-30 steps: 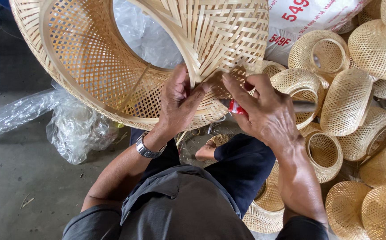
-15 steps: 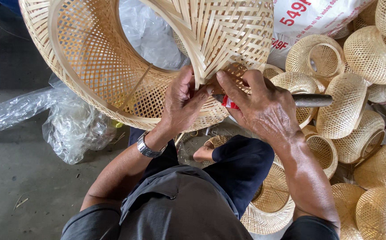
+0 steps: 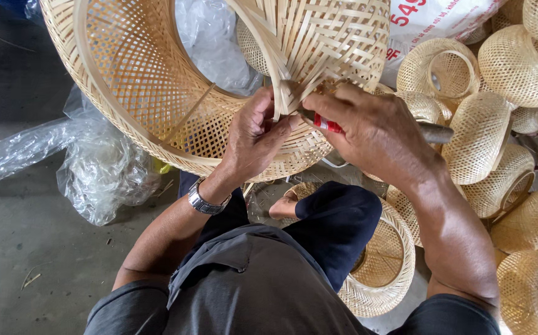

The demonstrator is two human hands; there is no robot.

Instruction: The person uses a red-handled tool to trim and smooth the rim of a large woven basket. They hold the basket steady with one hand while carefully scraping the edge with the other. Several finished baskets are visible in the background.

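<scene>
Bamboo basket [image 3: 157, 93], large, round and open-weave, tilts empty above both hands, loose strips fanning at its rim. Left hand [image 3: 253, 139] pinches a strip; right hand [image 3: 374, 133] grips a red-handled tool [image 3: 328, 124] against it. Smaller woven baskets [image 3: 486, 142] pile right of the hands, clear plastic [image 3: 101, 180] left.

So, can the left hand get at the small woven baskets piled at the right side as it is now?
Probably not: the left hand pinches the large basket's strips, and the right hand with its tool lies between it and the small baskets.
</scene>
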